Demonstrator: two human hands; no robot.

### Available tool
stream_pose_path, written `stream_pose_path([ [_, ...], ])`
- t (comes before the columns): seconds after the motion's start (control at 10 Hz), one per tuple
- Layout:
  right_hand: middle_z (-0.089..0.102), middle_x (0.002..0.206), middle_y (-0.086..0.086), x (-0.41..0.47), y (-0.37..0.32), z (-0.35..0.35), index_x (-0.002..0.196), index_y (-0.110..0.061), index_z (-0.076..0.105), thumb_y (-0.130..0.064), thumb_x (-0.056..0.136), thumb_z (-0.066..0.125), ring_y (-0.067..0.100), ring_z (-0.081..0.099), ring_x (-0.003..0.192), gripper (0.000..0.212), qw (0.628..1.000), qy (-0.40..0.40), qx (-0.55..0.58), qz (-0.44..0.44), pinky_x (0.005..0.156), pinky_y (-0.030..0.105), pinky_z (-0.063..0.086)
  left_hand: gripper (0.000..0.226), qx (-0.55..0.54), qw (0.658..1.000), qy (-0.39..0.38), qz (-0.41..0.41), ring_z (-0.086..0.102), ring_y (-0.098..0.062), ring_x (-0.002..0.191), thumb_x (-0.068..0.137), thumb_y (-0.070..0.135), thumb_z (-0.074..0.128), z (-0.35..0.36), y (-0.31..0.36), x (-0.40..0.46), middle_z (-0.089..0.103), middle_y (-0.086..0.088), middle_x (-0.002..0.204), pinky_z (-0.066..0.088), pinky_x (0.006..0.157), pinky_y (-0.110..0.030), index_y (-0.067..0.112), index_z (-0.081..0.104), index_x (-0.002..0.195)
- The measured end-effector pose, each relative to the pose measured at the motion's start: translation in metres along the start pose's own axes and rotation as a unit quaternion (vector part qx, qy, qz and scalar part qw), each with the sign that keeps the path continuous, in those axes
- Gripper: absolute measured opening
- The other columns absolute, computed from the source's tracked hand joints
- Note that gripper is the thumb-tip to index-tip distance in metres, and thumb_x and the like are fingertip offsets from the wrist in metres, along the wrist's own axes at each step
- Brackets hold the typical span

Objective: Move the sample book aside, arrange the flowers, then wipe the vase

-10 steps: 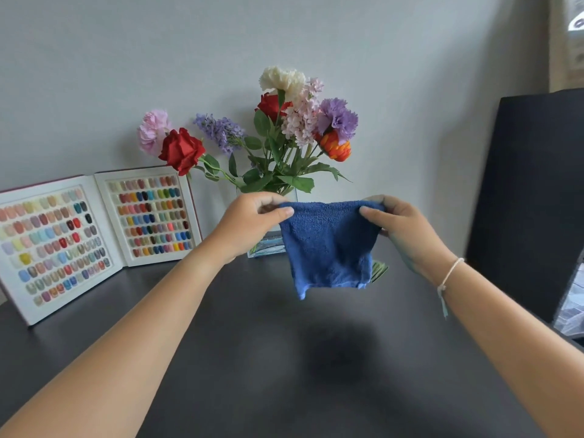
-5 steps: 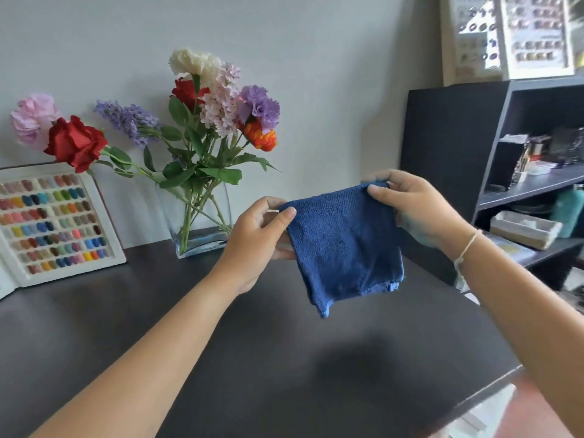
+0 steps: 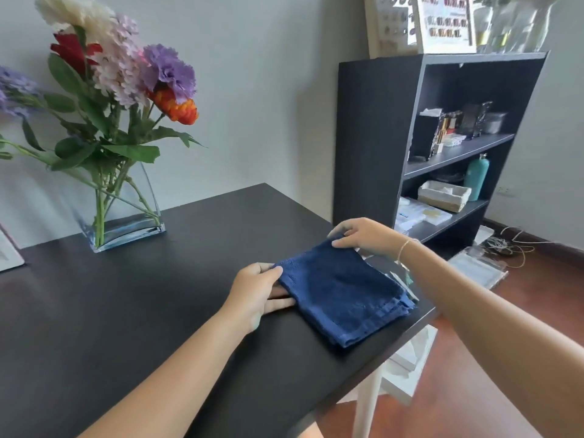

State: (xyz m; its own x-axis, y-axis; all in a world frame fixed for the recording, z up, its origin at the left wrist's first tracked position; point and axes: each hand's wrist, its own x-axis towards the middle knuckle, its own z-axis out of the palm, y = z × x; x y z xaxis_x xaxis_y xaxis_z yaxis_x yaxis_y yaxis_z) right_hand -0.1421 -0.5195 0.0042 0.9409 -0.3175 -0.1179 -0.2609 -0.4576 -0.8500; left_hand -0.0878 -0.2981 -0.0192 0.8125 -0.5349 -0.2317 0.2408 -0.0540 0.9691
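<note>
Cloth (image 3: 344, 295), held in the air a moment ago, now lies folded at the desk's (image 3: 126, 311) right edge; left hand (image 3: 256, 289) and right hand (image 3: 363, 235) pinch its corners, so the wiping of the vase (image 3: 123, 213) seems finished.

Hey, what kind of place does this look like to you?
Probably a nail salon or home nail studio: nail colour displays atop a dark shelf unit stocked with small supplies, plus a flower vase on the table.

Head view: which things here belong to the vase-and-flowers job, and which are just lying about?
Part of the job:
- blue cloth, folded on the table, held by the left hand and right hand
- glass vase
- flowers
- sample book, only its corner in view at the left edge

Lying about:
- black shelf unit
- teal bottle
- basket
- cables on the floor
</note>
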Motion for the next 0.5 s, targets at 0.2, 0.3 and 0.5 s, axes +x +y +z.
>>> stream_pose_path([
  [0.2,0.055,0.087,-0.005,0.020,0.002,0.008,0.105,-0.016,0.062,-0.014,0.083,0.063,0.015,0.056,0.069,0.022,0.999,0.036,-0.020,-0.026,0.049,0.018,0.048,0.012,0.054,0.997,0.047,0.032,0.069,-0.023,0.070,0.089,0.009,0.053,-0.007,0.000,0.016,0.067,-0.015,0.093,0.056,0.051,-0.028,0.001,0.058,0.096],
  [0.3,0.061,0.090,0.003,0.025,0.005,0.009,0.099,-0.016,0.062,-0.013,0.082,0.063,0.013,0.055,0.062,0.017,0.996,0.048,-0.060,-0.041,0.053,0.020,0.048,0.007,0.069,0.995,0.061,0.033,0.068,-0.022,0.069,0.087,0.009,0.055,-0.011,-0.003,0.019,0.065,-0.013,0.093,0.056,0.050,-0.025,0.004,0.060,0.090],
  [0.5,0.066,0.086,-0.002,0.030,0.002,0.018,0.089,-0.021,0.065,-0.015,0.081,0.062,0.008,0.057,0.069,0.011,0.978,0.155,-0.098,-0.101,0.060,0.016,0.043,0.006,0.132,0.981,0.110,0.089,0.063,-0.017,0.068,0.085,0.013,0.057,-0.024,0.000,0.022,0.062,-0.008,0.093,0.053,0.047,-0.023,0.015,0.061,0.083],
])
